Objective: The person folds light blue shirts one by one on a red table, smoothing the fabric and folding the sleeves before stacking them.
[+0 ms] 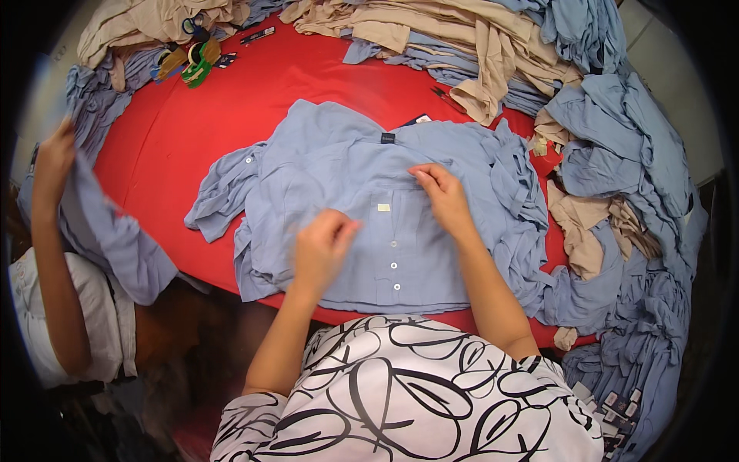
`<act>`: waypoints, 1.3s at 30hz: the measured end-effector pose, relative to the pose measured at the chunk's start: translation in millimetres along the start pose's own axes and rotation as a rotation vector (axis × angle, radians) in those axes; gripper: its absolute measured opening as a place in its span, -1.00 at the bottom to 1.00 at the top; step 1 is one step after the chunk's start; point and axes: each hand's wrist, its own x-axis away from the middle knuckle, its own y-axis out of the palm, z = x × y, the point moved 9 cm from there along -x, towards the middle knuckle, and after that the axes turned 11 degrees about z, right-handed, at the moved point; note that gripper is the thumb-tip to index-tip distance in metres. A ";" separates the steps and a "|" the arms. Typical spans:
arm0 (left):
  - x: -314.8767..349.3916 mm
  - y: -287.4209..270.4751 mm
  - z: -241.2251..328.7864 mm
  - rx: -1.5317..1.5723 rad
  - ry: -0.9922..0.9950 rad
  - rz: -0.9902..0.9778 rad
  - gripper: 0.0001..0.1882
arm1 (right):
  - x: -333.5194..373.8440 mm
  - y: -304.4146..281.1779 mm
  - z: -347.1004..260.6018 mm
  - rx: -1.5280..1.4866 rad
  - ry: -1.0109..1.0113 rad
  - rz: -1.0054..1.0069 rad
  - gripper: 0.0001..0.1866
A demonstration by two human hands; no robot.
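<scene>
A light blue buttoned shirt (331, 165) lies spread on the red-covered table in front of me. It has a dark neck label (388, 138), a small cream patch (384, 208) at the placket and white buttons below that. My left hand (322, 250) hovers over the shirt's left half with curled fingers. Motion blurs it, so its grip cannot be made out. Over the right half, my right hand (443, 199) has thumb and fingertips drawn together in a pinch. Whatever is between them is too small to name.
Piles of blue garments (631, 146) and beige garments (493, 46) line the table's (177, 138) far and right edges. Tape rolls (202, 63) and scissors (194, 29) lie far left, small snips (448, 98) far right. At left, another person's hand (55, 158) lifts a blue garment (115, 223).
</scene>
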 end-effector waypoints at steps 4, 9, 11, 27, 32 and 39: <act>62.3 59.9 35.0 -0.052 0.371 -0.263 -0.81 | 12.9 1.7 -14.4 0.319 -0.361 -0.086 -0.82; 87.5 67.9 26.9 -0.050 0.471 -0.307 -0.67 | 21.4 14.2 -12.0 0.398 -0.271 -0.139 -0.87; 83.1 59.6 34.6 -0.072 0.494 -0.238 -0.66 | 21.6 15.5 -26.5 0.428 -0.374 -0.114 -0.87; 81.8 63.8 24.2 -0.040 0.434 -0.296 -0.68 | 7.2 31.6 -31.8 0.367 -0.360 0.005 -0.87; 82.0 63.3 24.1 -0.015 0.427 -0.282 -0.68 | 21.3 4.4 -33.5 0.541 -0.368 -0.084 -0.88; 82.0 60.2 22.8 -0.048 0.425 -0.261 -0.69 | 28.7 9.6 -31.7 0.506 -0.309 -0.095 -0.82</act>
